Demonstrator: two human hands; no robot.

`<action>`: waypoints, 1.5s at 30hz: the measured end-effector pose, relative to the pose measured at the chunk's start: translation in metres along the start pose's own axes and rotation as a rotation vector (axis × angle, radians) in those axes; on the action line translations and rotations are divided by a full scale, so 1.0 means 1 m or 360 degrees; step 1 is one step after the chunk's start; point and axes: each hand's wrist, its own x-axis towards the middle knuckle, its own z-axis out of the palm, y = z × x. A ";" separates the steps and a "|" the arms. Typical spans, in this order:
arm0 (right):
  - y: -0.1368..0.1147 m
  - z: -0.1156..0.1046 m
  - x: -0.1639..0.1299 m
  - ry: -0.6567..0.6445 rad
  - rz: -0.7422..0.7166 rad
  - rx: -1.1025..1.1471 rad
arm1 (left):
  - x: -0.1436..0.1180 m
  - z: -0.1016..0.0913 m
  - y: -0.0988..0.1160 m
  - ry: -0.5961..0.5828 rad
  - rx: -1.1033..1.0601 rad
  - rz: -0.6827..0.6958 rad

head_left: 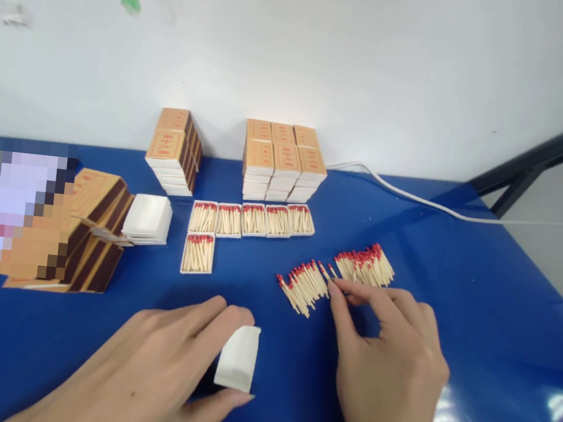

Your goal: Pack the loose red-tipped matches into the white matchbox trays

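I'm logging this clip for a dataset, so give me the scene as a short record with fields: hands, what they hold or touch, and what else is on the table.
left hand: holds an empty white tray between thumb and fingers
right hand: fingertips at the loose matches
filled trays: six, red heads visible
closed matchboxes: two stacks by the wall
empty trays: small stack, left
sleeves: brown pile, far left
table: blue

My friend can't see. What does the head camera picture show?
A left hand holds an empty white tray while the right hand fingers loose matches on a blue table. Behind lie filled trays and stacked matchboxes.
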 end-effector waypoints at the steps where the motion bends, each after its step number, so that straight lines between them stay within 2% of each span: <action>1: -0.001 0.000 0.000 -0.0008 -0.0002 -0.0002 | 0.000 0.000 0.000 -0.0003 -0.0005 -0.0002; 6: -0.002 -0.002 0.001 -0.0023 0.0000 0.0049 | -0.001 -0.001 0.001 -0.0019 -0.0020 -0.0005; 12: 0.003 -0.001 0.000 0.0017 0.0114 -0.0031 | -0.004 0.000 -0.001 -0.0009 0.0001 0.0004; 20: -0.001 0.000 0.001 -0.0059 0.0041 0.0080 | 0.003 -0.002 0.001 0.0015 -0.0058 -0.0011; 27: 0.001 -0.001 0.003 0.0056 0.0141 -0.0096 | -0.001 0.000 -0.002 0.0030 -0.0040 0.0000; 34: 0.002 -0.001 0.002 0.0009 0.0115 -0.0070 | -0.003 0.000 0.000 -0.0041 -0.0028 -0.0033; 45: -0.002 -0.001 0.002 -0.0032 0.0074 0.0001 | -0.001 -0.001 -0.001 -0.0037 -0.0028 -0.0022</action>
